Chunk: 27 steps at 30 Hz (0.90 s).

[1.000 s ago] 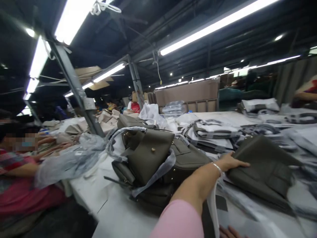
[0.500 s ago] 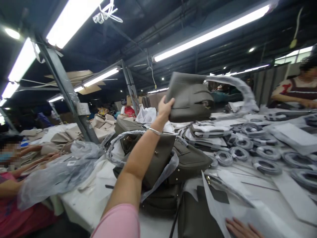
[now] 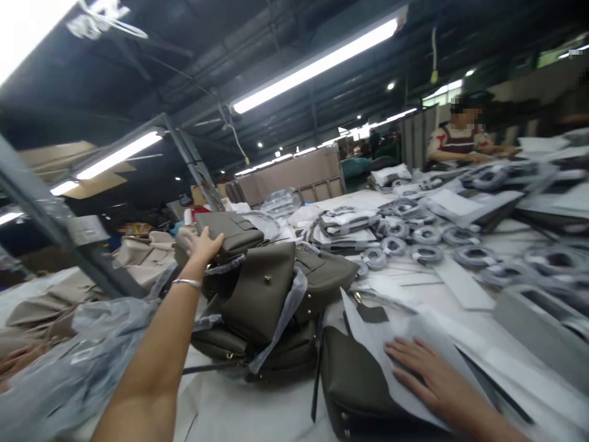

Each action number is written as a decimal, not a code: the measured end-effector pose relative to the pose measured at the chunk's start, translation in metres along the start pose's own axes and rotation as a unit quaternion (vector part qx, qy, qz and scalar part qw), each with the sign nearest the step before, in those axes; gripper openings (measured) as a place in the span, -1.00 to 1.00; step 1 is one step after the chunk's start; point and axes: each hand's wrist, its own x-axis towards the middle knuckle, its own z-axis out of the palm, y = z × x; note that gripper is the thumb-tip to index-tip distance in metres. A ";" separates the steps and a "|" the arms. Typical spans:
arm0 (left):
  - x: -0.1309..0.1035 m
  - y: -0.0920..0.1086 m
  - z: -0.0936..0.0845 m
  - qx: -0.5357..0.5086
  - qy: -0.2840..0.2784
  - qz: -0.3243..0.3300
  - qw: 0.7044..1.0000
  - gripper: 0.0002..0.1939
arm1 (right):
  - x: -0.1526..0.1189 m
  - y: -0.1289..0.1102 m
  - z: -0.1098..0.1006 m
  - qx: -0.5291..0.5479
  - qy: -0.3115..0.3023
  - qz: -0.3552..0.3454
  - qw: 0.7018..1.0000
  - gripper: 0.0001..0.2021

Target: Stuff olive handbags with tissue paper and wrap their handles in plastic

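My left hand (image 3: pixel 202 245), fingers spread, is at the near left edge of an olive bag (image 3: pixel 230 233) on top of a pile of bags. Below it in the pile lies another olive bag (image 3: pixel 260 294) with a gold clasp, its strap wrapped in whitish film. My right hand (image 3: pixel 418 368) lies with its fingers apart on a thin white sheet (image 3: pixel 377 344). Under that sheet, at the bottom centre, is a dark olive bag (image 3: pixel 354 380) with small gold studs.
Wrapped coiled straps (image 3: pixel 426 255) and stacked flat pieces cover the table's right side. Crumpled clear plastic (image 3: pixel 105 331) and beige bags (image 3: pixel 55 307) lie left. A metal post (image 3: pixel 69 239) rises there. A co-worker (image 3: pixel 460 138) is at the back right; another person's hand shows at far left.
My left hand and the olive bag have come down from mid-air onto the pile, its fingers now spread. More of my right hand shows on the sheet. The view has turned right.
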 end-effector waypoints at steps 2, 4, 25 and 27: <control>-0.017 0.027 0.006 -0.024 0.017 0.056 0.998 -0.41 | -0.001 -0.011 -0.008 0.010 -0.003 -0.005 1.000 -0.47; -0.057 0.062 0.010 -0.071 0.013 0.150 0.986 -0.48 | -0.001 -0.016 -0.012 0.005 0.004 -0.009 1.000 -0.47; -0.362 0.084 0.103 -0.015 -0.310 0.442 0.842 -0.30 | -0.002 -0.008 0.001 -0.035 0.041 -0.052 0.997 -0.48; -0.367 0.083 0.100 -0.011 -0.288 0.460 0.840 -0.25 | -0.003 -0.008 0.002 -0.034 0.043 -0.056 0.997 -0.48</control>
